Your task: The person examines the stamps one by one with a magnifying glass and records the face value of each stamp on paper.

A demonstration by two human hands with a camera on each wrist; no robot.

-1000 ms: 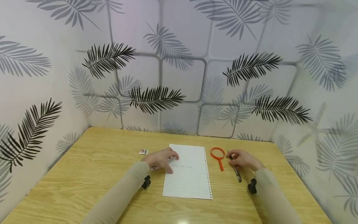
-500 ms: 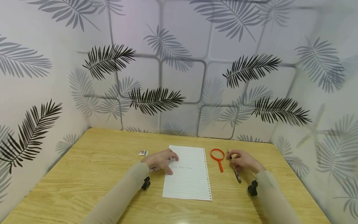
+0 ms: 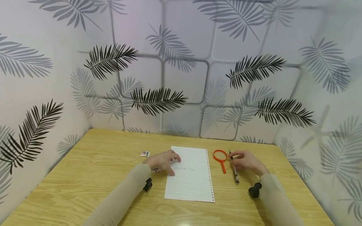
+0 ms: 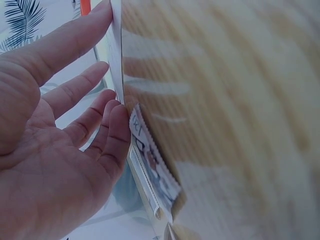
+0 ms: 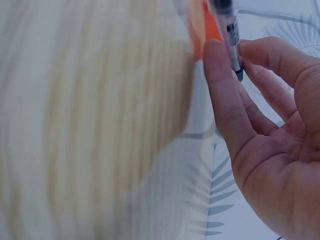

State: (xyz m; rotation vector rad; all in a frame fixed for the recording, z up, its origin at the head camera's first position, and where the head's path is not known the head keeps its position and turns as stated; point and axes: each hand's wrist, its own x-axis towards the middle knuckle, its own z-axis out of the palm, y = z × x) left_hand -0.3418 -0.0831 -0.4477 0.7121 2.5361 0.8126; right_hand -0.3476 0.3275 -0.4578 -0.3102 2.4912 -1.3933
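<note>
My left hand [image 3: 164,160] rests with spread, lightly bent fingers at the left edge of a lined sheet of paper [image 3: 192,182]. The sheet has punched holes down its right side and a line of faint handwriting. A postage stamp [image 4: 152,160] with serrated edges lies by the little finger, partly hidden by the hand in the head view. Farther back is another stamp [image 3: 145,153]. On the right, my right hand [image 3: 247,162] pinches a pen [image 3: 235,174] between thumb and fingers; in the right wrist view the pen's dark end shows at the fingertips.
A red magnifying glass [image 3: 222,165] lies between the paper and the pen, close to the right fingertips. Everything lies on a wooden table [image 3: 70,182]. A wall [image 3: 183,78] with a leaf pattern stands behind it and at both sides.
The pen's near end has swung left toward the magnifying glass, with the right hand's fingers on it. The left hand, the paper and the stamps have stayed in place.
</note>
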